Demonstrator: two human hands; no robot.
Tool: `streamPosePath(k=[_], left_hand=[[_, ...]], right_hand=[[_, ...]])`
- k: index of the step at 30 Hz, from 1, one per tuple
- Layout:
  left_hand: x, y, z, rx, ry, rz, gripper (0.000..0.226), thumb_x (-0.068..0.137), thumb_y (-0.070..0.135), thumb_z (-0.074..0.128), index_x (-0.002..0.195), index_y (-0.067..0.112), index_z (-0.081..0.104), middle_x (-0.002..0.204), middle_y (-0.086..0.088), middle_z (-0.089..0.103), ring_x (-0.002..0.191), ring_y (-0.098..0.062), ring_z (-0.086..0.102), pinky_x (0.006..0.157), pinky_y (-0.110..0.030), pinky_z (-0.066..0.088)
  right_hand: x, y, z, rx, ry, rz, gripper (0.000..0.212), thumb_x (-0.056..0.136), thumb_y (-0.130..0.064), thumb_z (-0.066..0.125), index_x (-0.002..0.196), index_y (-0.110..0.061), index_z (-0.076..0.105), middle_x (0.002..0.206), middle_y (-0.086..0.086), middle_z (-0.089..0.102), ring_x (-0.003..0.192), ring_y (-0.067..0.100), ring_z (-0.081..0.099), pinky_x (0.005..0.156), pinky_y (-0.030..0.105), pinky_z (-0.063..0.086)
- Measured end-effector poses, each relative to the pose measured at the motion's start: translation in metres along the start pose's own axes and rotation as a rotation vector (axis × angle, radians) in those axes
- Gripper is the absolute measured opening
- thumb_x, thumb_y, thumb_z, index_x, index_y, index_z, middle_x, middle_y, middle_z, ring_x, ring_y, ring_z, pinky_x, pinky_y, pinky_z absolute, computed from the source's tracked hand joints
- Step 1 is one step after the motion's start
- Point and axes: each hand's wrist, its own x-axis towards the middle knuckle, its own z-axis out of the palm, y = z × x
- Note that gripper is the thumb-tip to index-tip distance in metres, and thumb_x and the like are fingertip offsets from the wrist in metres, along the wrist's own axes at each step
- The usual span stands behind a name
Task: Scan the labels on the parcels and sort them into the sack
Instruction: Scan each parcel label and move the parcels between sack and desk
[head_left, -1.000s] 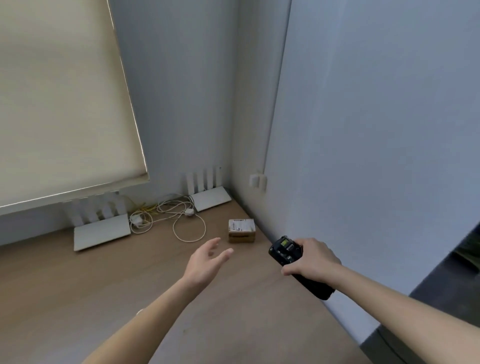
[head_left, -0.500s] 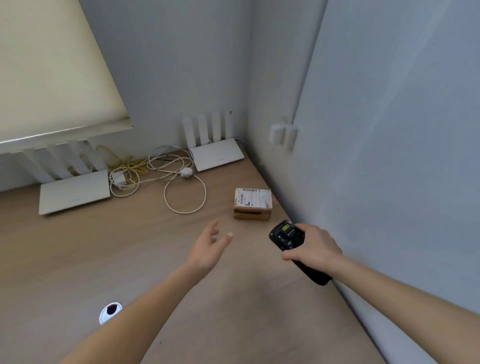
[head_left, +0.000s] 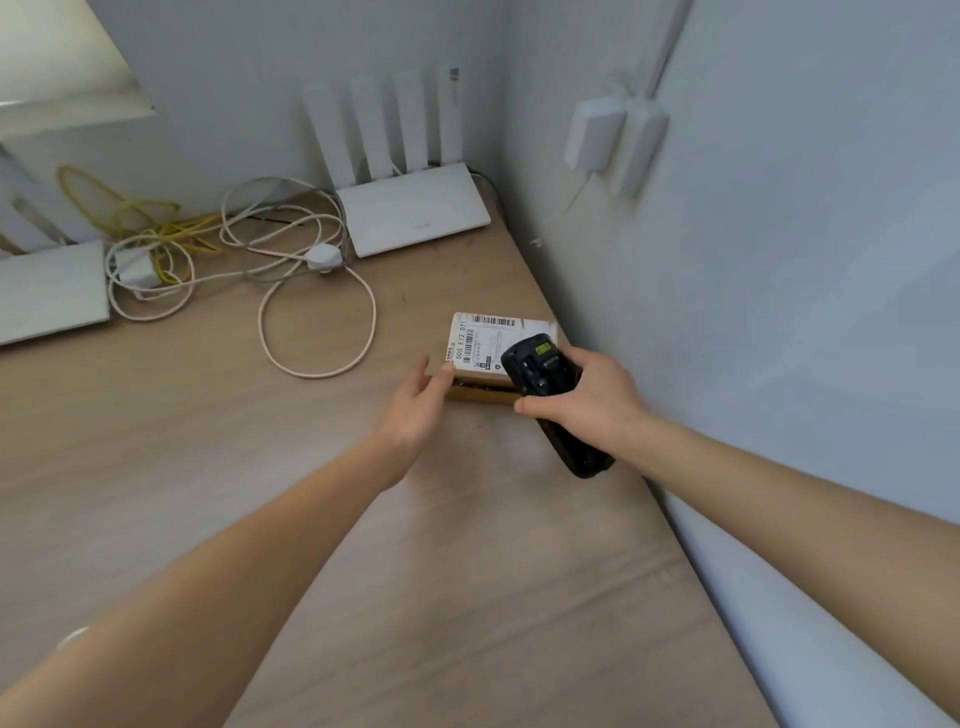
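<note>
Step in hand: reaching for one parcel (head_left: 485, 358) so its label (head_left: 480, 343) can be scanned; judged from the pose, the scan is not yet made.
Left hand (head_left: 415, 410): fingers loosely spread and holding nothing, the fingertips (head_left: 445, 375) touching or just short of the parcel's near left corner; which of the two cannot be told.
Right hand (head_left: 582, 400): fingers wrapped firmly around a black scanner (head_left: 540, 374), whose head lies over the parcel's right side.
Parcel: a small brown box on the desk (head_left: 260, 493), just ahead of the left fingertips and partly under the scanner, close to the wall (head_left: 779, 312).
Label: faces up, barcodes showing beyond the left fingertips.
Sack: not in view.
Next move: probably steady or lift the box with the left fingers, then aim the scanner head at a barcode.
Clutter: cable loops (head_left: 317, 332) and a router (head_left: 415, 213) lie well beyond the fingers.
</note>
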Motion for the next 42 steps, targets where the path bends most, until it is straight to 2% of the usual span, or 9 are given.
streamPosePath(k=[2, 5, 9, 14, 17, 21, 25, 33, 42], left_hand=[[0.002, -0.004, 0.005, -0.019, -0.002, -0.011, 0.049, 0.103, 0.049, 0.044, 0.148, 0.031, 0.045, 0.148, 0.007, 0.052, 0.137, -0.016, 0.045, 0.119, -0.039, 0.032], [-0.004, -0.009, 0.006, -0.047, 0.034, -0.012, 0.038, 0.104, 0.044, 0.044, 0.137, 0.029, 0.057, 0.135, 0.007, 0.06, 0.126, -0.014, 0.053, 0.113, -0.036, 0.038], [-0.033, -0.002, -0.003, -0.09, 0.078, 0.013, 0.03, 0.105, 0.044, 0.043, 0.126, 0.026, 0.056, 0.116, 0.009, 0.061, 0.112, -0.01, 0.055, 0.097, -0.027, 0.039], [-0.087, 0.02, -0.031, -0.17, 0.155, 0.071, 0.031, 0.1, 0.055, 0.048, 0.113, 0.028, 0.056, 0.117, 0.003, 0.063, 0.114, -0.02, 0.059, 0.105, -0.044, 0.046], [-0.134, 0.037, -0.059, -0.258, 0.186, 0.097, 0.028, 0.098, 0.048, 0.057, 0.107, 0.022, 0.059, 0.112, -0.005, 0.062, 0.111, -0.023, 0.062, 0.099, -0.043, 0.053], [-0.21, 0.052, -0.111, -0.28, 0.225, 0.19, 0.022, 0.095, 0.04, 0.065, 0.107, 0.021, 0.065, 0.111, -0.01, 0.064, 0.103, -0.023, 0.066, 0.089, -0.036, 0.059], [-0.305, 0.055, -0.185, -0.196, 0.234, 0.317, 0.024, 0.094, 0.037, 0.067, 0.116, 0.027, 0.068, 0.105, -0.008, 0.07, 0.102, -0.02, 0.068, 0.091, -0.037, 0.059], [-0.521, 0.023, -0.33, 0.004, 0.376, 0.439, 0.041, 0.072, 0.069, 0.063, 0.11, 0.053, 0.069, 0.1, 0.003, 0.075, 0.1, -0.011, 0.07, 0.097, -0.042, 0.056], [-0.677, 0.015, -0.416, 0.064, 0.574, 0.497, 0.045, 0.076, 0.072, 0.059, 0.114, 0.05, 0.068, 0.1, 0.003, 0.073, 0.099, -0.014, 0.068, 0.095, -0.042, 0.056]], right_hand=[[0.003, 0.003, 0.004, 0.024, 0.006, -0.007, 0.049, 0.067, -0.036, 0.093, 0.11, -0.035, 0.068, 0.102, -0.013, 0.072, 0.095, 0.009, 0.067, 0.078, 0.025, 0.051], [-0.002, 0.007, 0.006, 0.04, 0.013, -0.028, 0.048, 0.067, -0.034, 0.093, 0.105, -0.042, 0.064, 0.102, -0.015, 0.073, 0.096, 0.007, 0.068, 0.082, 0.027, 0.053], [-0.028, 0.001, 0.005, 0.038, 0.014, -0.066, 0.049, 0.065, -0.035, 0.093, 0.107, -0.043, 0.067, 0.1, -0.017, 0.074, 0.095, 0.005, 0.068, 0.083, 0.027, 0.054], [-0.084, -0.029, -0.002, 0.04, 0.005, -0.16, 0.054, 0.065, -0.038, 0.093, 0.112, -0.042, 0.069, 0.097, -0.021, 0.073, 0.09, -0.003, 0.067, 0.074, 0.02, 0.051], [-0.125, -0.055, -0.009, 0.022, -0.022, -0.225, 0.052, 0.065, -0.036, 0.092, 0.112, -0.041, 0.069, 0.096, -0.022, 0.074, 0.085, -0.004, 0.068, 0.077, 0.025, 0.057], [-0.192, -0.1, -0.019, -0.082, -0.031, -0.315, 0.059, 0.058, -0.045, 0.09, 0.114, -0.043, 0.07, 0.092, -0.023, 0.074, 0.083, -0.003, 0.069, 0.078, 0.027, 0.059], [-0.277, -0.153, -0.027, -0.218, -0.038, -0.396, 0.056, 0.055, -0.043, 0.089, 0.108, -0.043, 0.071, 0.086, -0.018, 0.074, 0.08, 0.001, 0.068, 0.077, 0.031, 0.06], [-0.471, -0.27, -0.016, -0.502, -0.08, -0.513, 0.05, 0.046, -0.056, 0.083, 0.09, -0.037, 0.07, 0.081, -0.012, 0.072, 0.078, 0.006, 0.069, 0.071, 0.032, 0.061], [-0.618, -0.377, 0.015, -0.682, -0.115, -0.642, 0.052, 0.045, -0.057, 0.082, 0.089, -0.032, 0.07, 0.075, -0.011, 0.07, 0.079, 0.012, 0.068, 0.059, 0.026, 0.048]])
